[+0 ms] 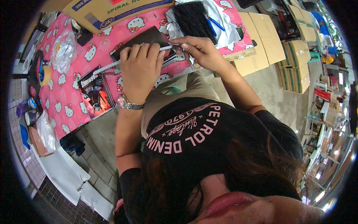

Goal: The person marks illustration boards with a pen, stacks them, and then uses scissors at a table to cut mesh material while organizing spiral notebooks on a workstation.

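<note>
Pink cloth (57, 99) spreads under a dark cover (151, 36) and a picture-fronted notebook (96, 96). Of my 2 hands, the left hand (140, 65) curls over a thin pale strip (107, 67) reaching toward that notebook, gripping or not I cannot tell; the right hand (200, 51) pinches its other end.

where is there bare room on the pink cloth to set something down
Pink cloth shows left of the notebook, below the clear plastic bag; also between that bag and the dark flat piece. Crowded: around the left hand, right hand and black ridged pile.
</note>
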`<action>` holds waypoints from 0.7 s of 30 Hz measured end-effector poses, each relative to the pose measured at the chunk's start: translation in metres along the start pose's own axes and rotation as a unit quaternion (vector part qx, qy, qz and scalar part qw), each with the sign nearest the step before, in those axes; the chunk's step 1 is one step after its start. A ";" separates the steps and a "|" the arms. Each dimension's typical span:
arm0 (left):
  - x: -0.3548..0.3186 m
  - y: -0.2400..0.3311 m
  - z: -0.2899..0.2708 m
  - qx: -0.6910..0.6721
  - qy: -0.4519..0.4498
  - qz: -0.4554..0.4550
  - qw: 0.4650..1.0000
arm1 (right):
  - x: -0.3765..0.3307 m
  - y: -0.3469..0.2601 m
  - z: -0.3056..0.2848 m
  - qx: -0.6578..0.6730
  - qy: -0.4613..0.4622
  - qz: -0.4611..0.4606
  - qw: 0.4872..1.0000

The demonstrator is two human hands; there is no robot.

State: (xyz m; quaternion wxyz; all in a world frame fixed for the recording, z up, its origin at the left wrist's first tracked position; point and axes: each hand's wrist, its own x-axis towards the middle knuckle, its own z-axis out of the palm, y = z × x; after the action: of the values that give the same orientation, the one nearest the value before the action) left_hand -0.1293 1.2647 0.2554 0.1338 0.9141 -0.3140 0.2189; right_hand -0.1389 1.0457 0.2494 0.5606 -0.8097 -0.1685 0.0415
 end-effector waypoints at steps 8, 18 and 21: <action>0.007 0.008 0.010 0.016 0.013 0.041 0.999 | 0.008 -0.005 -0.008 -0.098 -0.033 -0.049 0.993; -0.002 0.002 0.007 -0.030 0.022 0.038 0.999 | 0.016 0.034 -0.075 -0.220 0.182 -0.023 0.958; 0.001 0.002 0.010 -0.037 0.003 0.051 0.998 | -0.011 0.137 -0.199 -0.338 0.399 0.088 0.848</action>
State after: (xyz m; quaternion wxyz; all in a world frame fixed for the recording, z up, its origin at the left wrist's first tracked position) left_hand -0.1263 1.2587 0.2475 0.1575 0.8906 -0.3676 0.2165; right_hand -0.0676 0.8211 0.1946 0.2656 -0.9071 0.1381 -0.2958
